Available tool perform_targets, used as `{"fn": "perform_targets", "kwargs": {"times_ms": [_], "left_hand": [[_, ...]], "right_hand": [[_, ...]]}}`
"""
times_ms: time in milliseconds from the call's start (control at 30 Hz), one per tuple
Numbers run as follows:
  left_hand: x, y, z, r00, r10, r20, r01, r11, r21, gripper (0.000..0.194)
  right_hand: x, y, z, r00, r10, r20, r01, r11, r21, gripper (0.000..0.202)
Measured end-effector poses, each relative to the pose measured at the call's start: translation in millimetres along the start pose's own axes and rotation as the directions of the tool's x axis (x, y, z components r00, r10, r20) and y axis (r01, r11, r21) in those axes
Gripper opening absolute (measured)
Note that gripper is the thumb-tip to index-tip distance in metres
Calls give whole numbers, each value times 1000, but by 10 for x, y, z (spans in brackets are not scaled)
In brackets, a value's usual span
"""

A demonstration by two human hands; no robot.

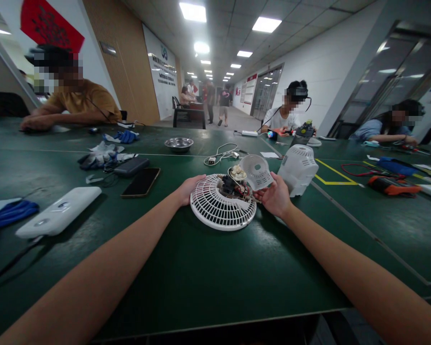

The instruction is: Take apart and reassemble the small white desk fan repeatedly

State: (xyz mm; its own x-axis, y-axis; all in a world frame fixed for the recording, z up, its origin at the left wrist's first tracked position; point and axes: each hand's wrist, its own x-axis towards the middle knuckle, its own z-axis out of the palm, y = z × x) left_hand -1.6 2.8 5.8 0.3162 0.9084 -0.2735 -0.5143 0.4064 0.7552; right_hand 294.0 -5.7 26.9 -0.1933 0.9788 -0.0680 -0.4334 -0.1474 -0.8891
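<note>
A round white fan grille (222, 211) is tilted just above or on the green table; I cannot tell which. My left hand (192, 190) grips its left rim, fingers partly hidden behind it. On the back of the grille sits an exposed motor (233, 187) with dark parts, wires and a cream-coloured piece (237, 173). My right hand (276, 197) is closed on a translucent slotted motor cover (255, 171), which stands up beside the motor. Some of the right fingers also lie close to the grille's right edge. A white plastic housing (298, 170) stands just beyond my right hand.
Left on the green table (208, 282) are a phone (141, 182), a dark power bank (131, 166), a white device (60, 212) and gloves (104, 155). Behind are a metal bowl (178, 144) and a cable (221, 154). An orange meter (394, 186) lies right. People sit across the table.
</note>
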Motion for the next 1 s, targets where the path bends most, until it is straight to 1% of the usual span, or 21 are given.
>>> {"fn": "perform_targets", "kwargs": {"times_ms": [200,500,767,1000], "left_hand": [[13,0,-10,1000,4,-18,-4,1000,-3,21],[23,-6,-2,1000,-3,-11,3,1000,-13,25],[-6,-8,28,1000,2,-9,-2,1000,0,25],[2,-2,5,1000,3,-1,-3,1000,5,24]], "right_hand": [[-1,18,5,996,-83,-34,81,996,-49,33],[-14,-2,35,997,-27,-73,31,999,44,27],[-54,-38,59,999,-24,-31,28,990,138,23],[-64,-44,66,999,-35,22,31,984,173,30]]}}
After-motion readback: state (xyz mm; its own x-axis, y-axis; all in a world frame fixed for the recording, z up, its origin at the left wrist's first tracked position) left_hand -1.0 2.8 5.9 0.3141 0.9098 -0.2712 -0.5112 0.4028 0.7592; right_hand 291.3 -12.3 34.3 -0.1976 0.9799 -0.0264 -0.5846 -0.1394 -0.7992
